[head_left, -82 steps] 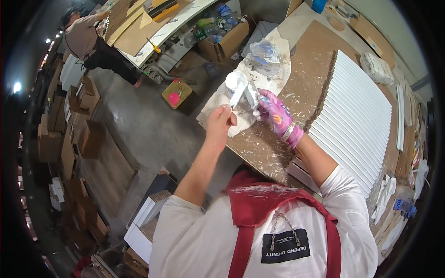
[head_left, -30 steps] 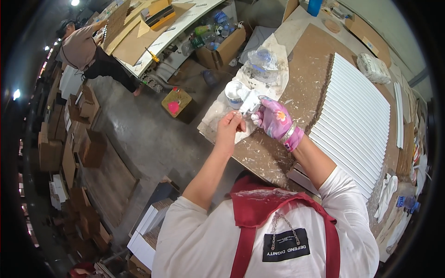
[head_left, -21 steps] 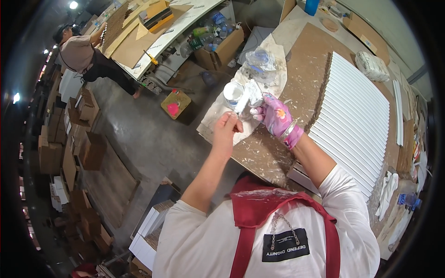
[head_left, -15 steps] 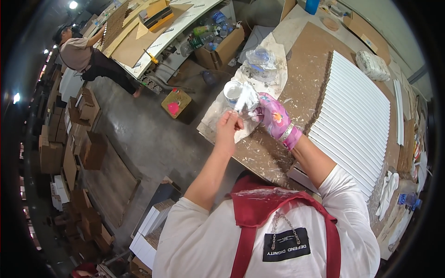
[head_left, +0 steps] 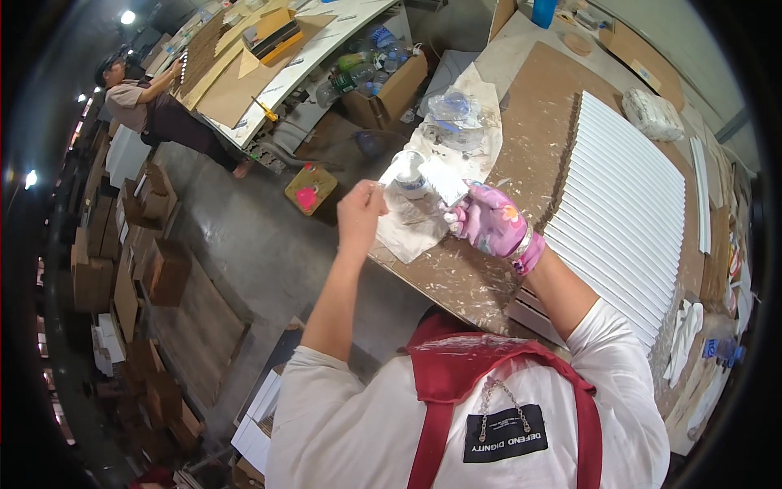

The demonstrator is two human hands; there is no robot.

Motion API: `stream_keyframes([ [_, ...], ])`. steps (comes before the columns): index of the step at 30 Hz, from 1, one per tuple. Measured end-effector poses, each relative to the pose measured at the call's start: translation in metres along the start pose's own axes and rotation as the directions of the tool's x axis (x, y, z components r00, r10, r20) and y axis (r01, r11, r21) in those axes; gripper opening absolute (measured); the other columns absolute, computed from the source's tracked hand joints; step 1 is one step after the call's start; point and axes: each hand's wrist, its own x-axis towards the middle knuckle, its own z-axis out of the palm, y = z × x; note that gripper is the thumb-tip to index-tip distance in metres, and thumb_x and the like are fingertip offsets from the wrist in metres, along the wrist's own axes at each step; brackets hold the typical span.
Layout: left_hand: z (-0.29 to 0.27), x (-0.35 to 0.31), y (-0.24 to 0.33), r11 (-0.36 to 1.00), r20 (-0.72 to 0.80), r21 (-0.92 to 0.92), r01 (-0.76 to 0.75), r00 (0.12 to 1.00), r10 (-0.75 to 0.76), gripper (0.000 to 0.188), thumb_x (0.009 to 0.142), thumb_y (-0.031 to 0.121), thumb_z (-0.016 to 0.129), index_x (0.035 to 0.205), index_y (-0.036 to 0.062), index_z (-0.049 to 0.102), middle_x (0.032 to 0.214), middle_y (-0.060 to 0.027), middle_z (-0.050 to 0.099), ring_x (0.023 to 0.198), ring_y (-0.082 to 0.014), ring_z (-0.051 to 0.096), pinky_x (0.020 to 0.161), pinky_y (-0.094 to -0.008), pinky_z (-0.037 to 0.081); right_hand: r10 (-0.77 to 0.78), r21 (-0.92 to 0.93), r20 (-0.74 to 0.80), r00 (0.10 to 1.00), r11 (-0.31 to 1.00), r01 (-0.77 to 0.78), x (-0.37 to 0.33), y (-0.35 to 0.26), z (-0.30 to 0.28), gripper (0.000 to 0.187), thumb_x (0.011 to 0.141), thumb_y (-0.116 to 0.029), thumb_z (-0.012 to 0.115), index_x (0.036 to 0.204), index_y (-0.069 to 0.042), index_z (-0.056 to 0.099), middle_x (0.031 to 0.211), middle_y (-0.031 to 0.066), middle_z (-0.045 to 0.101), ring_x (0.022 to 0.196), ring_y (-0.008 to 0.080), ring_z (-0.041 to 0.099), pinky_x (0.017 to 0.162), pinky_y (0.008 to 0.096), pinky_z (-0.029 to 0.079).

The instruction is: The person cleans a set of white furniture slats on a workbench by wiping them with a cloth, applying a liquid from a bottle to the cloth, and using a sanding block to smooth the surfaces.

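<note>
My bare left hand [head_left: 358, 210] is closed, fingers pinched, just left of the table's corner. From its fingertips a narrow white strip [head_left: 392, 173] seems to run up toward a small white tub [head_left: 411, 174]. In a pink flowered glove smeared with white, my right hand [head_left: 493, 218] is closed on a flat white piece [head_left: 444, 181], right beside the tub. Whether that piece is a folded cloth or something stiff I cannot tell. Under the tub lies a stained pale cloth [head_left: 411, 226] at the table edge.
Ribbed white strips [head_left: 619, 204] lie in a row on a brown board [head_left: 542, 106] to the right. A clear plastic container [head_left: 452, 106] sits beyond the tub. A yellow stool [head_left: 310, 189] stands on the floor; a person [head_left: 151, 106] works at a far table [head_left: 318, 49].
My left hand has moved left, away from the right hand. My right hand has shifted slightly right and down, and the white piece now shows flatter and broader beside the tub.
</note>
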Motion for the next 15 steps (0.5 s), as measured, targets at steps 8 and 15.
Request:
stream_keyframes([
  [8,-0.012,0.039,0.051,0.673,0.187,0.644,-0.363,0.928,0.323,0.013,0.080,0.014,0.069,0.085,0.0046,0.063,0.078,-0.0106,0.063,0.074,-0.0297,0.061,0.065,-0.0395,0.046,0.022,0.091,0.243,0.970,0.995,-0.045,-0.027,-0.009,-0.028,0.030,0.095,-0.019,0.052,0.120,-0.002,0.050,0.093,0.0105,0.061,0.091,0.0237,0.061,0.076,0.0358,0.050],
  [15,0.062,-0.031,0.080,0.810,0.498,0.221,-0.543,0.777,0.385,0.050,0.080,0.014,0.070,0.126,0.0014,0.053,0.126,-0.0175,0.055,0.118,-0.0332,0.051,0.100,-0.0386,0.039,-0.378,-0.080,0.026,0.925,0.922,0.379,-0.191,-0.076,-0.070,0.045,0.089,-0.018,0.058,0.131,-0.005,0.045,0.124,0.0196,0.054,0.101,0.0293,0.062,0.080,0.0383,0.053],
])
